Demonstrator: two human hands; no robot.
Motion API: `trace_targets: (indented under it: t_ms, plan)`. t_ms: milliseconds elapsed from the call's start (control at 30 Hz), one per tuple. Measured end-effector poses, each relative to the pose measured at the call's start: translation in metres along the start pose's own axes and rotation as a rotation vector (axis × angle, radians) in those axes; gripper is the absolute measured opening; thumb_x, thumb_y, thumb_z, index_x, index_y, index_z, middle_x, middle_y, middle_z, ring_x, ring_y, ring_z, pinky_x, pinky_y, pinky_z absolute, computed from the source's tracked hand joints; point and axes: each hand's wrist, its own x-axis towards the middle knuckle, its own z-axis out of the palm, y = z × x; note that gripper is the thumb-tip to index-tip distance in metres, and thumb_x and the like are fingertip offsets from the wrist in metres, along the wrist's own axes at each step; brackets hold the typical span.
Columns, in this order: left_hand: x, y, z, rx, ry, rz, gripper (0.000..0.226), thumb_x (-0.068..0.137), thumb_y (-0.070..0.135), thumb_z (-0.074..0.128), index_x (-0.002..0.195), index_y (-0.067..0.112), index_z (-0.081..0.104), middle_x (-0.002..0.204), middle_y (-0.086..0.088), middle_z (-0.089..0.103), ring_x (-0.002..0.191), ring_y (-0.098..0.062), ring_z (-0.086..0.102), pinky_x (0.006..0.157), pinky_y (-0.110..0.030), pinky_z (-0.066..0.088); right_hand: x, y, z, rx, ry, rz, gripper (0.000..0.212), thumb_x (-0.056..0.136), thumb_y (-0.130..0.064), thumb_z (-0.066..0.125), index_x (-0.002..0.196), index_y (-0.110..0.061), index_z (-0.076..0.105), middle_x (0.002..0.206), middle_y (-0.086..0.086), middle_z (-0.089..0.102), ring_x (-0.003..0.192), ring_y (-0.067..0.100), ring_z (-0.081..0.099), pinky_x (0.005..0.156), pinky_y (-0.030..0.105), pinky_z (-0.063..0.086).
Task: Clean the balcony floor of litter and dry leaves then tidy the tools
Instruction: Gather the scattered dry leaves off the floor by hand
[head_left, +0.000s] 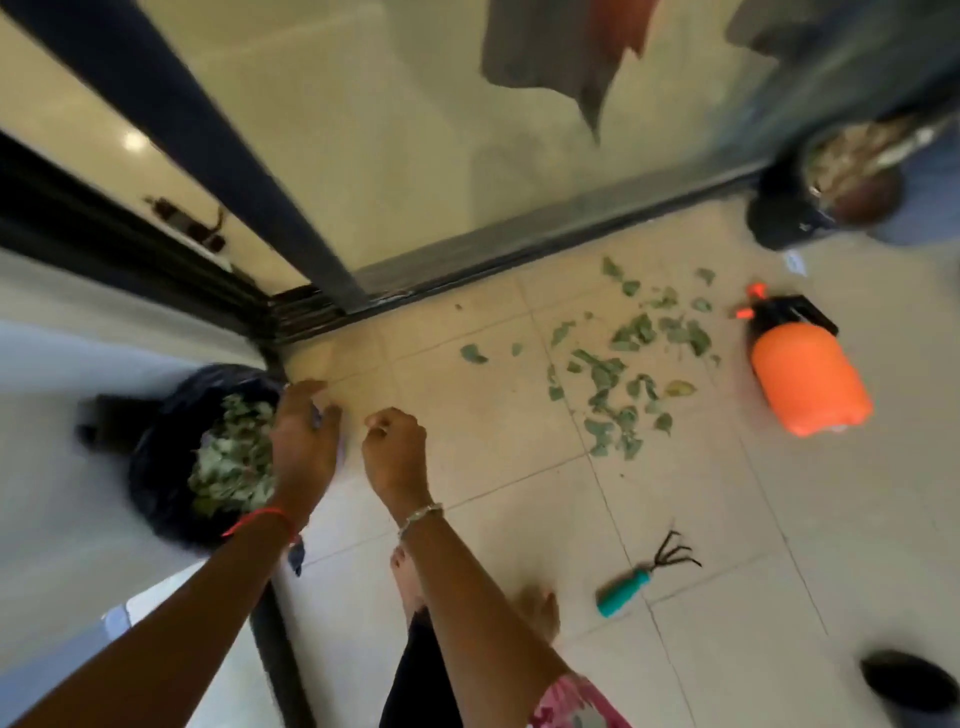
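A black garbage bag (156, 467) stands at the left, open and partly full of green-grey leaves (234, 457). My left hand (304, 441) hovers at the bag's right rim with fingers spread and curved downward; a pale bluish scrap shows under the palm, too blurred to name. Beside it, over the bare tiles, my right hand (395, 452) has its fingers curled in and nothing visible in it. Scattered dry leaves (618, 374) lie on the tiled floor to the right, well apart from both hands.
An orange pressure sprayer (808, 379) lies on its side at the right. A small hand rake (626, 590) with a teal handle lies near my bare feet (540, 608). A potted plant (831, 176) stands at the far right corner, a dark pot (909, 680) at the bottom right. The sliding glass door track (467, 265) borders the floor.
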Motion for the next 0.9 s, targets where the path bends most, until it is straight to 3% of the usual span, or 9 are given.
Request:
trace_targets:
  t_ms: [100,200,367,467,533,633,733,900]
  plan:
    - [-0.014,0.062,0.058,-0.039,-0.164,0.270,0.023,0.089,-0.002,0.057,0.111,-0.005,0.058,0.117,-0.022,0.057,0.111,-0.035,0.052,0.098,-0.031,0.034,0.014,0.033,-0.067,0.057,0.206,0.066,0.024,0.086,0.006,0.045,0.099,0.006,0.066,0.104,0.019,0.067,0.101,0.028,0.061,0.087,0.018,0.043]
    - [-0.028,0.105,0.120,-0.061,-0.370,0.316,0.022,0.091,0.002,0.055,0.112,-0.001,0.058,0.120,-0.017,0.057,0.115,-0.030,0.050,0.100,-0.025,0.032,0.027,0.074,-0.132,0.099,0.422,0.126,0.022,0.089,-0.002,0.049,0.104,0.002,0.064,0.109,0.015,0.066,0.104,0.024,0.060,0.081,0.010,0.034]
    - [-0.038,0.125,0.226,-0.040,-0.566,0.384,0.031,0.090,0.013,0.059,0.118,0.000,0.055,0.125,-0.016,0.051,0.121,-0.026,0.046,0.101,-0.021,0.028,0.069,0.158,-0.202,0.142,0.641,0.132,0.032,0.094,-0.016,0.051,0.122,0.000,0.055,0.124,0.015,0.058,0.117,0.027,0.053,0.093,0.018,0.034]
    - [-0.030,0.097,0.297,0.037,-0.645,0.455,0.057,0.080,0.044,0.053,0.118,0.001,0.055,0.123,-0.015,0.052,0.116,-0.023,0.048,0.103,-0.035,0.034,0.109,0.223,-0.214,0.156,0.730,0.135,0.044,0.094,-0.022,0.051,0.132,0.001,0.045,0.135,0.017,0.049,0.126,0.029,0.044,0.105,0.030,0.035]
    - [-0.018,0.073,0.338,0.128,-0.643,0.593,0.067,0.078,0.052,0.045,0.121,0.002,0.054,0.124,-0.018,0.052,0.117,-0.032,0.050,0.099,-0.051,0.037,0.137,0.261,-0.212,0.121,0.791,0.165,0.056,0.094,-0.033,0.048,0.138,0.000,0.037,0.142,0.018,0.039,0.133,0.028,0.036,0.109,0.038,0.033]
    - [0.011,0.047,0.405,0.258,-0.590,0.831,0.064,0.083,0.050,0.045,0.130,0.006,0.047,0.136,-0.021,0.043,0.129,-0.038,0.038,0.104,-0.060,0.029,0.193,0.321,-0.210,0.100,0.996,0.270,0.064,0.095,-0.038,0.044,0.144,-0.001,0.026,0.152,0.016,0.026,0.141,0.027,0.023,0.115,0.037,0.024]
    - [0.031,0.036,0.459,0.300,-0.486,0.942,0.064,0.086,0.047,0.044,0.135,0.007,0.039,0.148,-0.021,0.029,0.140,-0.037,0.022,0.111,-0.056,0.016,0.243,0.354,-0.203,0.053,1.174,0.316,0.074,0.090,-0.048,0.041,0.145,-0.001,0.024,0.153,0.017,0.021,0.143,0.028,0.016,0.116,0.042,0.020]
    - [0.049,0.050,0.525,0.268,-0.400,1.098,0.057,0.092,0.038,0.044,0.140,0.009,0.032,0.151,-0.023,0.021,0.142,-0.035,0.018,0.113,-0.050,0.018,0.305,0.359,-0.206,-0.245,1.312,0.205,0.077,0.091,-0.052,0.039,0.145,0.001,0.023,0.154,0.020,0.017,0.144,0.029,0.010,0.118,0.037,0.008]
